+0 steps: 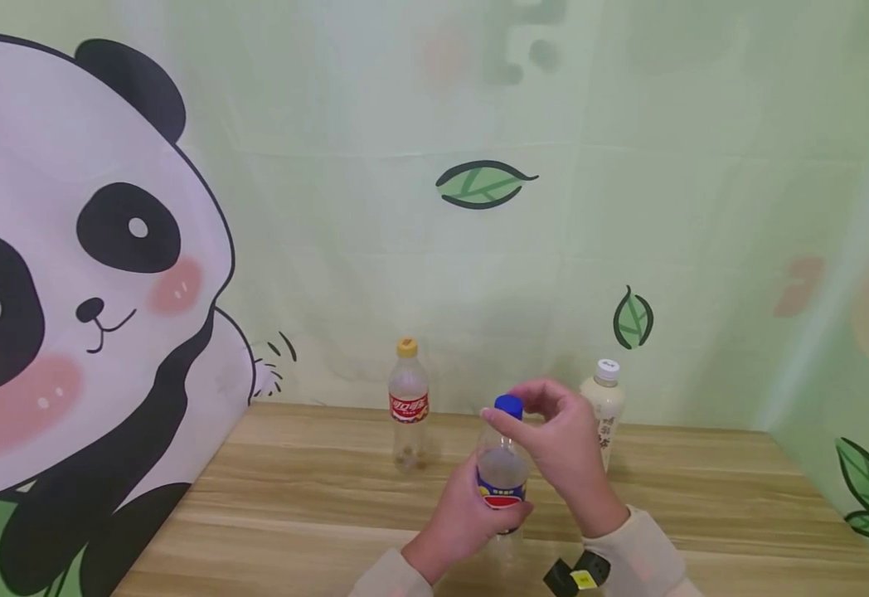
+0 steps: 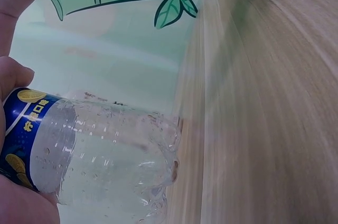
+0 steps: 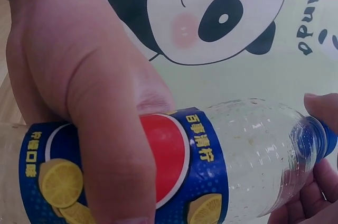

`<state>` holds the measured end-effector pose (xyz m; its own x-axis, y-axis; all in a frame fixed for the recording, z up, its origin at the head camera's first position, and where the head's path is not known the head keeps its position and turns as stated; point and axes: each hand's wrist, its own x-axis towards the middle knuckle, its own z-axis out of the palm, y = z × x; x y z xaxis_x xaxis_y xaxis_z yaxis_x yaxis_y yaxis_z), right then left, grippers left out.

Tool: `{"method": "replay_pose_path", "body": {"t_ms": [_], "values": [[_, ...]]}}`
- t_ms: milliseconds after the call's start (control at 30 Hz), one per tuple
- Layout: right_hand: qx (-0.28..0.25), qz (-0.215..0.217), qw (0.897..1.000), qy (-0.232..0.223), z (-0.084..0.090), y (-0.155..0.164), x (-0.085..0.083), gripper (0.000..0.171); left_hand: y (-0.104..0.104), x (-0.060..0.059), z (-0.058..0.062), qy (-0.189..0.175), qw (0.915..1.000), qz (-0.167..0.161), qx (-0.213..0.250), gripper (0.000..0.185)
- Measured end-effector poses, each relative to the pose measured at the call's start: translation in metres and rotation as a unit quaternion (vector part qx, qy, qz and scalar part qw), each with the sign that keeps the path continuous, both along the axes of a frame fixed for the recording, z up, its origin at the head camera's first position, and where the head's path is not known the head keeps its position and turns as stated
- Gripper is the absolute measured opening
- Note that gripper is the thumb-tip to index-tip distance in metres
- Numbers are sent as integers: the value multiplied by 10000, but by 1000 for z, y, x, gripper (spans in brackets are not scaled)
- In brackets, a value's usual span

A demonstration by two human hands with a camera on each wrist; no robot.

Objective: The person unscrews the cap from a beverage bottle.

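**Clear bottle with the blue cap**

I have a clear plastic bottle (image 1: 502, 481) standing upright on the bench (image 1: 315, 497), near its front edge. It looks empty, droplets clinging inside. A blue label with a red oval and lemon slices wraps its middle; its blue cap (image 1: 509, 405) sits on top.

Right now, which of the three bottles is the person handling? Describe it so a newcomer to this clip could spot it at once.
Start at the wooden table before the panda backdrop. Near its front edge, the left hand grips the clear bottle round its label while the right hand pinches its cap. Unlike the yellow-capped bottle and the white-capped bottle standing behind, it has a blue cap and blue label.
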<state>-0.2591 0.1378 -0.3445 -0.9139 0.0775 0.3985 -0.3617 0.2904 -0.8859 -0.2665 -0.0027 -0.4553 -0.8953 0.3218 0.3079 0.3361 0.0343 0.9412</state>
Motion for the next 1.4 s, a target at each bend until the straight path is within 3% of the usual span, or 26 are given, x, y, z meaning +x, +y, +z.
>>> {"method": "replay_pose_path", "body": {"t_ms": [400, 967, 1267, 1400], "values": [[-141, 390, 9991, -44, -1, 1, -1, 32, -1, -2, 0, -106, 9999, -86, 5, 57], [-476, 1362, 9894, 129, -4, 3, -2, 30, -4, -2, 5, -205, 9996, -148, 86, 58], [-213, 1132, 9933, 46, -8, 6, -4, 43, -5, -5, 2, -223, 9997, -121, 22, 60], [-123, 736, 9972, 12, -6, 4, -4, 45, -5, -7, 1, -230, 9997, -129, -7, 60]]}}
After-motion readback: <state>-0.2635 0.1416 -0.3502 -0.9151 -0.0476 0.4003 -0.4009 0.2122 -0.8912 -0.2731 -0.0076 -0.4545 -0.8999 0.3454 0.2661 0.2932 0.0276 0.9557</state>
